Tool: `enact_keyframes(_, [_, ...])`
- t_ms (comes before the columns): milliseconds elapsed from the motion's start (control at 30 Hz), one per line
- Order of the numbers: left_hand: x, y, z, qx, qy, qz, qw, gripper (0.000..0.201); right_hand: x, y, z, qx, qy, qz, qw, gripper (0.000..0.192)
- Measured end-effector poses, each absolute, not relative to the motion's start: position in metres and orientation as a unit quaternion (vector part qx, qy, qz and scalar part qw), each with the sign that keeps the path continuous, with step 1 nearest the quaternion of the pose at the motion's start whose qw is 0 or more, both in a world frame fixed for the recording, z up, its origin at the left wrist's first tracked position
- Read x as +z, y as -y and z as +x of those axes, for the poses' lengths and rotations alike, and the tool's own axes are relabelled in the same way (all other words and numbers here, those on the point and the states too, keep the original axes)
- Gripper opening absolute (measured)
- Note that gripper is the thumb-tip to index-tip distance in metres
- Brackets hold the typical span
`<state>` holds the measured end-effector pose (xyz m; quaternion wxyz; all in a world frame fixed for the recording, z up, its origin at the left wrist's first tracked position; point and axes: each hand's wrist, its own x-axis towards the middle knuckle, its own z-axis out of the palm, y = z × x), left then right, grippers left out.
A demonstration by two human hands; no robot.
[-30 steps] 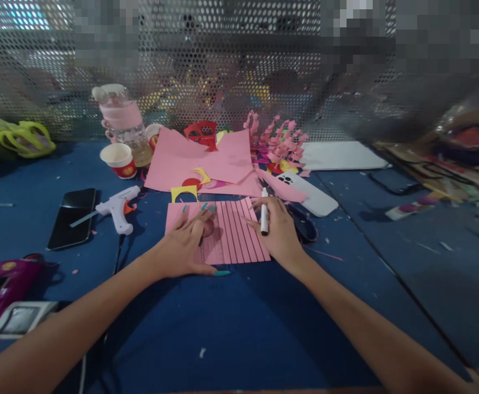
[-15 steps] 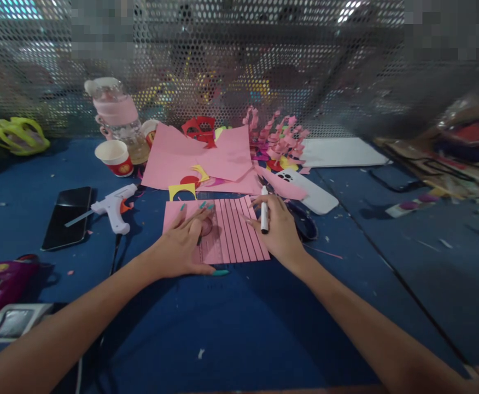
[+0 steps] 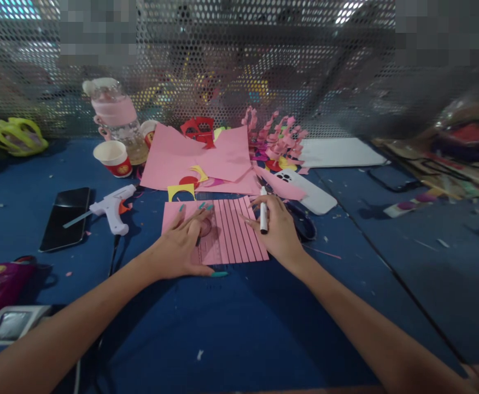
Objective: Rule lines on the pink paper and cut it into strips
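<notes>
Two bare arms reach over a blue table (image 3: 231,334). The left hand (image 3: 182,243) lies spread and flat, pinning a clear ruler (image 3: 205,241) onto a pink sheet (image 3: 239,232) ruled with dark parallel lines. The right hand (image 3: 278,227) rests on the sheet's right edge, fingers closed around a white marker (image 3: 263,210) pointing away from the person. The sheet sits at the table's centre, between both hands; it looks light, thin and easily creased, best held flat under a palm or lifted by an edge. To the left lie a glue gun (image 3: 110,207) and a phone (image 3: 64,218). Farther back are loose pink paper (image 3: 190,158), a paper cup (image 3: 112,157), a bottle (image 3: 116,115) and curled pink strips (image 3: 278,137) against a perforated screen (image 3: 231,65).
</notes>
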<state>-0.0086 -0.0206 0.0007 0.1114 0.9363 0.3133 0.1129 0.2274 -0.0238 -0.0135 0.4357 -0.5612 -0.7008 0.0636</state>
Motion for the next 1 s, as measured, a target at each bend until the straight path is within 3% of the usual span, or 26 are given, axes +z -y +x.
enact_keyframes(1000, [0.0038, 0.0207, -0.0082, 0.103, -0.316, 0.936, 0.117, 0.091, -0.0127, 0.0239, 0.2264, 0.071, 0.693, -0.569, 0.438, 0.016])
